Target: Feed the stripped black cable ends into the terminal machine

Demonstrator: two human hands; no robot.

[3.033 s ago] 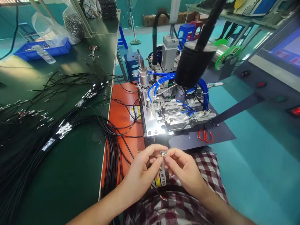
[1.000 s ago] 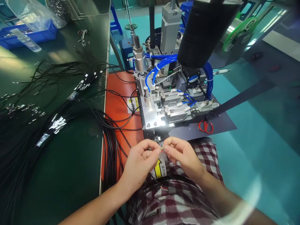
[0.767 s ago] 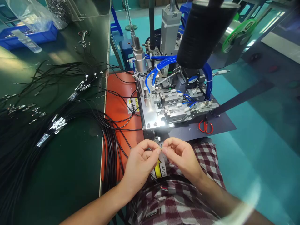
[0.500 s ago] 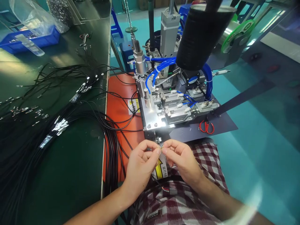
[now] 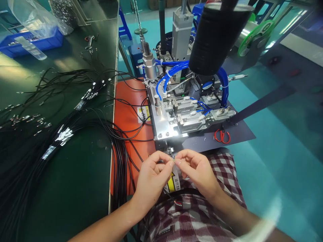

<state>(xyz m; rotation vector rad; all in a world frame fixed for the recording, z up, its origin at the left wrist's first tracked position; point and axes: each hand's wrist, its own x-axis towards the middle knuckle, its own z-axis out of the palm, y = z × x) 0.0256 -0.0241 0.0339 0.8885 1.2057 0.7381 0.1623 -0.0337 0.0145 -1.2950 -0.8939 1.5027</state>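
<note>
Just in front of the metal machine (image 5: pixel 161 126), my left hand (image 5: pixel 153 178) and my right hand (image 5: pixel 198 173) meet fingertip to fingertip. Each is closed in a pinch of thumb and index finger. Something tiny and thin shows between the fingertips, too small to name. Below my hands, a black cable end with thin coloured wires (image 5: pixel 178 203) lies over the checked cloth on my lap. A label with a yellow arrow (image 5: pixel 171 183) is partly hidden behind my left hand.
Bundled black cables (image 5: pixel 119 168) run over the orange plate (image 5: pixel 133 97) and the dark green table (image 5: pixel 83 178). Red-handled scissors (image 5: pixel 222 136) lie right of the machine. A blue tray (image 5: pixel 54 39) stands at the far left; a green-rimmed spool (image 5: pixel 267 27) is at the upper right.
My hands remain pinched together in nearly the same place, with only a very slight shift of the fingers. The view has moved slightly.
</note>
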